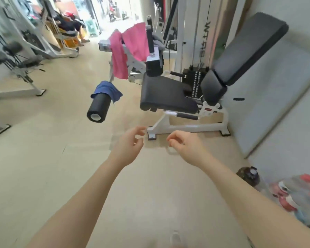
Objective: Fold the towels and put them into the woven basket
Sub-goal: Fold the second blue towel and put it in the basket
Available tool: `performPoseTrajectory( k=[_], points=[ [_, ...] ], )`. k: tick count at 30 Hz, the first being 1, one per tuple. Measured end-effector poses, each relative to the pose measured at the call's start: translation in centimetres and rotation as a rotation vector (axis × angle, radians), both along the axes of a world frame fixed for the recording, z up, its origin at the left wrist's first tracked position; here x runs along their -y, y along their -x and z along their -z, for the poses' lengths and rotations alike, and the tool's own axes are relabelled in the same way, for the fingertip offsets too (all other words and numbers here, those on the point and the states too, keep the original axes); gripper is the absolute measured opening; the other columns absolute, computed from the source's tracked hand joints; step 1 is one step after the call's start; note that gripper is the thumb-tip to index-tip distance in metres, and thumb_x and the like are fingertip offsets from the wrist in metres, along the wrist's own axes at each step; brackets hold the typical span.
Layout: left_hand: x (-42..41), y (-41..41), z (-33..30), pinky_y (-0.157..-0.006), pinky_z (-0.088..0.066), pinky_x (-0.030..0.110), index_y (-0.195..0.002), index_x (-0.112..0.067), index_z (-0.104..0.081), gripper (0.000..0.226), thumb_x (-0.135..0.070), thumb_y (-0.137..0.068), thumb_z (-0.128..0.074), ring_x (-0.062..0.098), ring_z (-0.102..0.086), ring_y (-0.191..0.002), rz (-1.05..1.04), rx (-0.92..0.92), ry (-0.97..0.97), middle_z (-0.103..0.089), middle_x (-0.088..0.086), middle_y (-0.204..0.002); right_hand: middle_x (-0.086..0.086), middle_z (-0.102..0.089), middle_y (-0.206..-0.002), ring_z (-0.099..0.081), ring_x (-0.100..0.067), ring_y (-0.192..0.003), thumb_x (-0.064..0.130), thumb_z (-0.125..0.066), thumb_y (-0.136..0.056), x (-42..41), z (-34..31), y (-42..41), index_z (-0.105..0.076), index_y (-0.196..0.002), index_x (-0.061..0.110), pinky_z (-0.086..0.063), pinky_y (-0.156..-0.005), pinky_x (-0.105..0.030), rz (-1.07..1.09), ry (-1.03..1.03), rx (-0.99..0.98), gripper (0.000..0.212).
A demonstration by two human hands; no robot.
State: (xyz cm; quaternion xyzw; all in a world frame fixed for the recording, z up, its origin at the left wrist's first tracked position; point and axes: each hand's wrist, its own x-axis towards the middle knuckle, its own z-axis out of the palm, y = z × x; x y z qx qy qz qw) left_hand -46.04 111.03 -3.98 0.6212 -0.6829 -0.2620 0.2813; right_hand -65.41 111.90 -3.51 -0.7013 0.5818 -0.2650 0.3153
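Head view showed left hand (128,146) and right hand (183,144) loosely curled, holding nothing; pink cloth towels (131,45) draped over white-framed black-padded gym machine (168,93); its lettering unreadable

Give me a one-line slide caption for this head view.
Both empty hands, left and right, reach toward a gym machine draped with pink towels and a blue towel.

I have one view only, worn on the head, wide-angle, looking forward and down over both forearms at the floor (61,140). The gym machine (168,93) stands ahead, right of centre; the far doorway is overexposed.
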Motion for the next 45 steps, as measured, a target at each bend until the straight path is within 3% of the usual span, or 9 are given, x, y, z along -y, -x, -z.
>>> performPoseTrajectory(
  k=[7, 13, 17, 22, 30, 35, 38, 41, 45],
  points=[
    [12.2, -5.9, 1.4, -0.068, -0.04, 0.024, -0.127, -0.018, -0.051, 0.035, -0.015, -0.093, -0.045, 0.019, -0.061, -0.088, -0.127, -0.037, -0.055, -0.059, -0.004, -0.109, 0.01, -0.037, -0.118, -0.051, -0.012, -0.093, 0.028, -0.051, -0.091, 15.3, 0.8, -5.6, -0.058, -0.111, 0.015, -0.036, -0.08, -0.021, -0.109, 0.07, -0.048, 0.024],
    [22.7, -10.7, 1.2, -0.065, -0.039, 0.022, -0.128, -0.018, -0.049, 0.035, -0.017, -0.093, -0.044, 0.01, -0.052, -0.079, -0.226, -0.05, -0.099, -0.057, -0.005, -0.111, 0.004, -0.037, -0.132, -0.054, -0.014, -0.093, 0.027, -0.049, -0.092, 28.0, 0.6, -11.7, -0.054, -0.117, 0.016, -0.035, -0.079, -0.02, -0.255, -0.046, -0.132, 0.028],
    [28.5, -16.8, 0.6, -0.068, -0.04, 0.023, -0.127, -0.021, -0.049, 0.035, -0.016, -0.093, -0.042, 0.011, -0.054, -0.086, -0.311, -0.069, -0.074, -0.057, -0.01, -0.106, 0.001, -0.044, -0.123, -0.055, -0.016, -0.089, 0.027, -0.049, -0.092, 35.3, 0.1, -17.9, -0.056, -0.114, 0.015, -0.04, -0.08, -0.024, -0.324, -0.049, -0.151, 0.026],
    [36.3, -26.7, 3.5, -0.072, -0.038, 0.023, -0.125, -0.019, -0.052, 0.033, -0.017, -0.092, -0.046, 0.013, -0.052, -0.086, -0.365, -0.062, -0.082, -0.061, -0.007, -0.104, 0.001, -0.047, -0.116, -0.056, -0.015, -0.092, 0.033, -0.049, -0.092, 43.9, 2.0, -27.4, -0.056, -0.113, 0.017, -0.04, -0.065, -0.02, -0.351, -0.094, -0.135, 0.027],
    [53.4, -44.5, 5.3, -0.083, -0.042, 0.027, -0.131, -0.017, -0.046, 0.039, -0.019, -0.092, -0.046, 0.015, -0.053, -0.097, -0.221, -0.021, -0.282, -0.056, -0.005, -0.101, 0.001, -0.048, -0.114, -0.057, -0.02, -0.095, 0.027, -0.05, -0.092, 58.5, 4.2, -43.1, -0.055, -0.117, 0.014, -0.035, -0.074, -0.021, -0.216, -0.184, -0.164, 0.029],
    [64.6, -51.5, 5.2, -0.085, -0.031, 0.018, -0.136, -0.008, -0.04, 0.042, -0.013, -0.094, -0.043, 0.02, -0.048, -0.118, -0.133, 0.038, -0.307, -0.054, 0.01, -0.127, 0.001, -0.05, -0.111, -0.051, -0.015, -0.093, 0.029, -0.05, -0.093, 67.1, 5.7, -51.0, -0.052, -0.121, 0.013, -0.038, -0.075, -0.025, -0.115, -0.277, -0.135, 0.033],
    [70.1, -53.8, 6.3, -0.105, -0.024, 0.025, -0.137, -0.007, -0.039, 0.044, -0.012, -0.093, -0.044, 0.023, -0.037, -0.131, -0.097, 0.091, -0.287, -0.045, 0.011, -0.139, -0.008, -0.055, -0.09, -0.054, -0.022, -0.081, 0.027, -0.045, -0.094, 72.0, 7.4, -53.8, -0.057, -0.104, 0.002, -0.047, -0.072, -0.037, -0.063, -0.381, -0.161, 0.03],
    [75.2, -56.0, 8.1, -0.107, -0.023, 0.027, -0.137, -0.007, -0.039, 0.044, -0.012, -0.093, -0.044, 0.023, -0.035, -0.133, -0.087, 0.134, -0.302, -0.044, 0.01, -0.14, -0.006, -0.047, -0.072, -0.045, -0.018, -0.071, 0.021, -0.041, -0.095, 78.1, 10.5, -56.1, -0.051, -0.075, 0.006, -0.037, -0.059, -0.027, -0.096, -0.423, -0.276, 0.027],
    [81.1, -58.1, 11.6, -0.106, -0.028, 0.029, -0.134, -0.01, -0.043, 0.042, -0.014, -0.092, -0.045, 0.023, -0.039, -0.128, -0.129, 0.102, -0.356, -0.047, 0.009, -0.137, -0.005, -0.049, -0.093, -0.043, -0.017, -0.086, 0.008, -0.04, -0.093, 86.0, 16.0, -58.3, -0.048, -0.081, 0.021, -0.036, -0.074, -0.026, -0.198, -0.422, -0.439, 0.019]
  ],
)
